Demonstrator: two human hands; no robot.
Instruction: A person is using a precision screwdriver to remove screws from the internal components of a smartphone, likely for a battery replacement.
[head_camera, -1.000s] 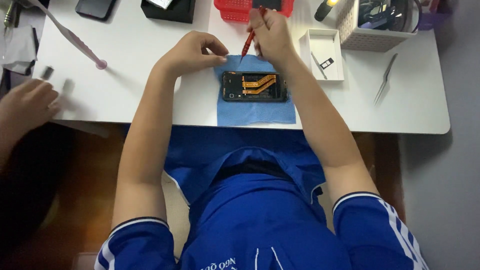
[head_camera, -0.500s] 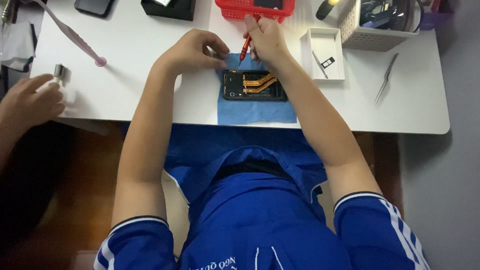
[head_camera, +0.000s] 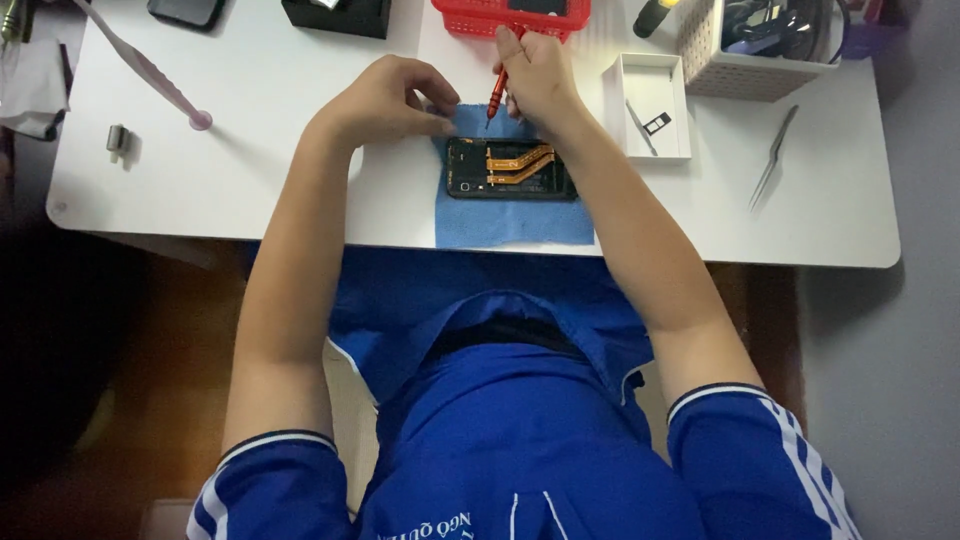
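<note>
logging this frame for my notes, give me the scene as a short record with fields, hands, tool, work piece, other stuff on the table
left hand: fingers resting on the blue cloth, holding no tool
right hand: holding a red screwdriver, tip down on the cloth above the phone
work piece: opened phone with orange ribbon cables, lying on the cloth
table: white
nearby: white tray, tweezers, red basket, pink stick
</note>
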